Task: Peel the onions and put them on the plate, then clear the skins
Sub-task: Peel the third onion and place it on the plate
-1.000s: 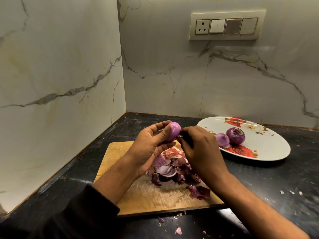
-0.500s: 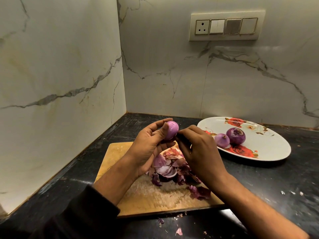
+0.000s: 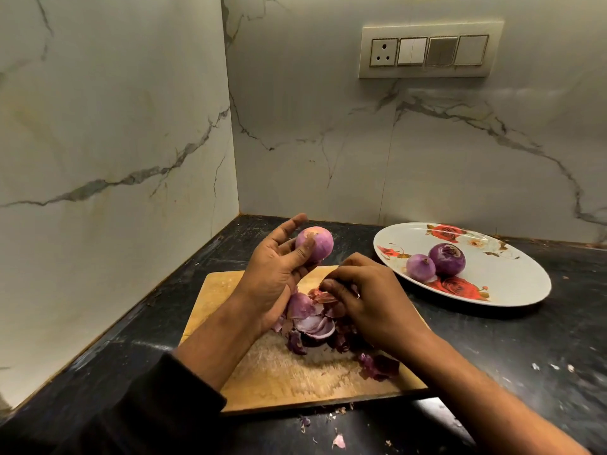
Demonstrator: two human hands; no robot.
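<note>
Purple and bare now, onion (image 3: 315,244) held up in left hand (image 3: 274,274), thumb across its front and fingers curled behind, lifted clear above wooden board (image 3: 262,372). Right hand (image 3: 364,300) dropped away from it since a moment ago, down at heap of skins (image 3: 315,326), fingers curled in over the top scraps; pinching a strip or merely touching, cannot tell. Half a second back, both hands together at the onion, right fingertips working at its side; apart now, with the onion higher and turned so its pale trimmed end faces up. Reads as last strip off and dropped on the pile, so peeling of this one probably finished. Two peeled onions (image 3: 435,262) already on flowered plate (image 3: 512,290) off to the right, touching each other. Likely next: carry across to join them, a short reach over dark counter (image 3: 509,349). Skins not yet cleared, mostly on the board, a few flecks loose on the counter in front of it. Plate, board and pile unmoved across the earlier views.
</note>
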